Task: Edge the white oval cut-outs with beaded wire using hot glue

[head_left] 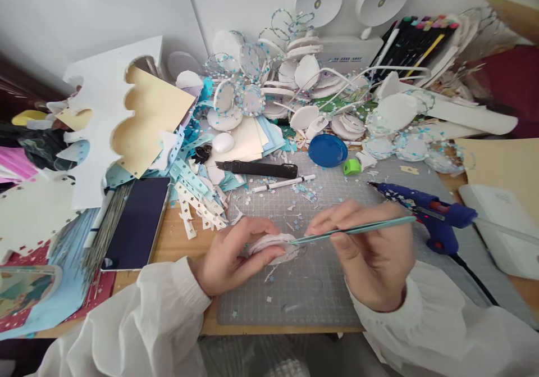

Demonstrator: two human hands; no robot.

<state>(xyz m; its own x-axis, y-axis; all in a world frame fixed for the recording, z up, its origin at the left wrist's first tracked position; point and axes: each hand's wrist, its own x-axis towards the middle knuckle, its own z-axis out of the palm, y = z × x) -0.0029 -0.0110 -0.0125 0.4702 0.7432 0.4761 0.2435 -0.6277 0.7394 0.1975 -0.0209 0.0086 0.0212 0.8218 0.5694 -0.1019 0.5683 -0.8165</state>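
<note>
My left hand (229, 256) pinches a small white round paper piece (273, 245) just above the grey cutting mat (295, 293). My right hand (370, 253) grips a thin teal tool (357, 229), held like a pen. Its tip touches the edge of the white piece. Both hands are closed and wear white sleeves. Small paper scraps lie on the mat around them.
A blue glue gun (425, 208) lies right of my hands, a black craft knife (259, 168) and white pen (282, 184) behind them. A tablet (137, 219) lies left. A blue lid (327, 150), green sharpener (351, 167) and heaps of white paper discs fill the back.
</note>
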